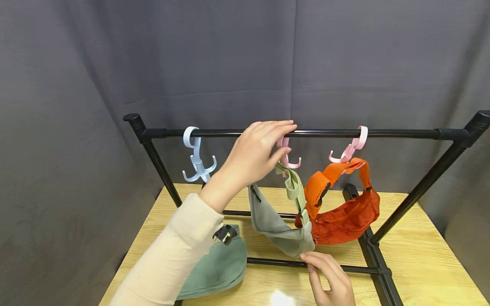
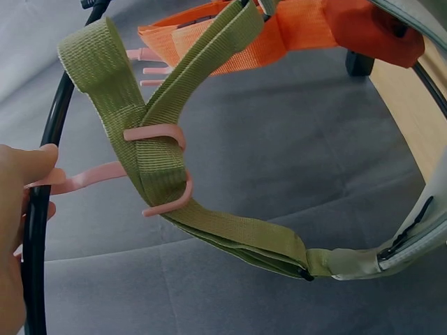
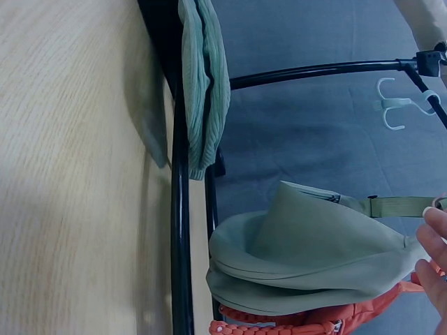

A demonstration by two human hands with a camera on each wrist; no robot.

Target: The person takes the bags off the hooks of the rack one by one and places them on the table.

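Observation:
My left hand [image 1: 258, 146] is up on the black top bar, thumb and fingers around it where a pink hook [image 2: 105, 174] hangs, pinching the hook's top. The folded green strap of a grey-green waist bag [image 1: 281, 231] passes through that hook's prongs; the bag dangles below, open side up. By the bag's lower right end is my right hand [image 1: 329, 278], fingers fairly straight, fingertips at its edge; whether they touch cannot be made out. An orange waist bag [image 1: 344, 219] hangs by its strap from another pink hook [image 1: 350, 146] on the right.
A light blue hook [image 1: 197, 155] hangs at the bar's left. Beneath it is a ribbed green fabric item [image 1: 220, 267] by the lower rail. The black rack [image 1: 417, 191] stands on a wooden table [image 1: 425, 238], with a grey curtain [image 1: 229, 63] behind.

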